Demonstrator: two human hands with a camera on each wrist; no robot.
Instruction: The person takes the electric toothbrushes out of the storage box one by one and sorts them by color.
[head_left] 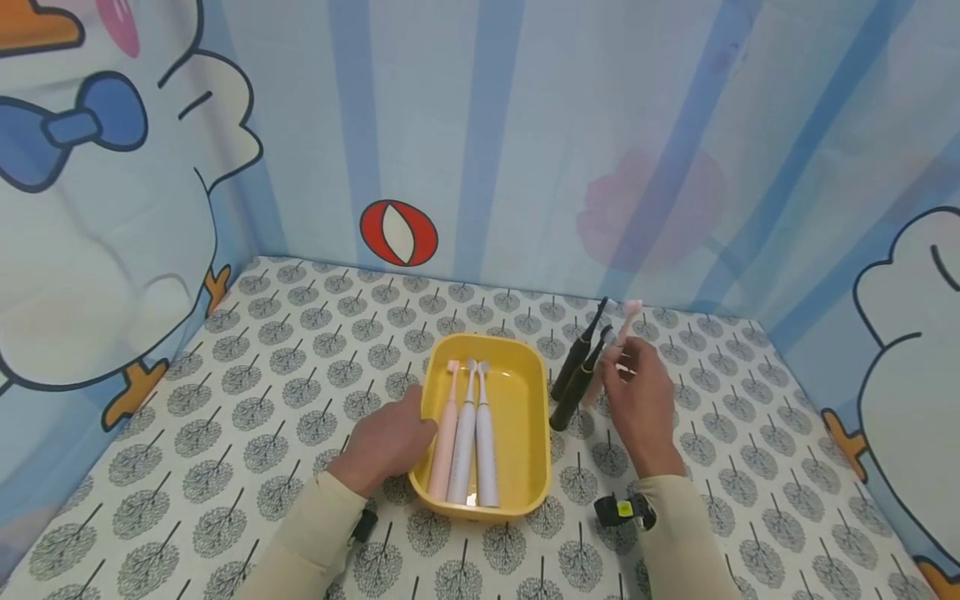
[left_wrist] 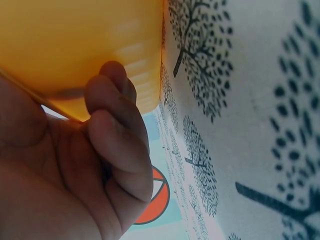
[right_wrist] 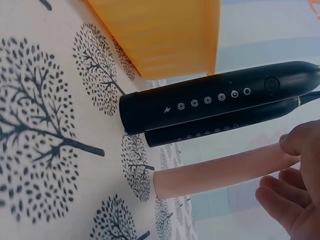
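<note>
Pinching a slim pink toothbrush (right_wrist: 220, 172), the right hand (head_left: 643, 400) is right of the rectangular yellow plastic tray (head_left: 521, 433) the left hand's (head_left: 386, 440) fingers clamp.

Head view evenly bright; small glare spots on yellow tray (head_left: 522, 433)

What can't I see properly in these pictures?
- Right wrist view: the heads of the two black toothbrushes, cut off by the right edge.
- Right wrist view: the top of the held pink toothbrush, behind the right hand.
- Left wrist view: inside the yellow tray, hidden by its wall.
- Head view: any marks on the two whitish toothbrushes, too small to read.
</note>
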